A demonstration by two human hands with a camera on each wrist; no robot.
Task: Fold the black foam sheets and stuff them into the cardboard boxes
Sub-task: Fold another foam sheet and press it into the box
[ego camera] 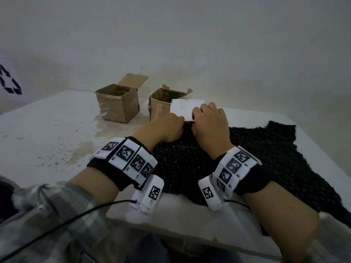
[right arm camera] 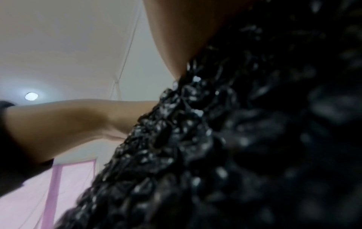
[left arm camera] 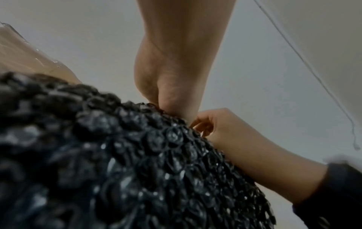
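Observation:
A black bubbly foam sheet point(ego camera: 266, 149) lies spread over the right half of the white table point(ego camera: 47, 130). My left hand point(ego camera: 171, 124) and right hand point(ego camera: 207, 122) sit side by side at its far edge, and both pinch it with curled fingers. In the left wrist view the left hand point(left arm camera: 170, 86) nips the sheet point(left arm camera: 137, 155) from above, with the right hand point(left arm camera: 221, 128) curled beside it. The right wrist view is mostly filled by the sheet point(right arm camera: 235, 139). Two open cardboard boxes stand behind: one on the left point(ego camera: 117, 103), one point(ego camera: 161, 103) just beyond my hands.
A white panel point(ego camera: 187, 109) covers the nearer box's front right. Brown stains point(ego camera: 106, 126) mark the table left of the boxes. A wall rises right behind the table. A recycling sign point(ego camera: 9, 80) is at the far left. The table's front edge point(ego camera: 190, 230) is close to my body.

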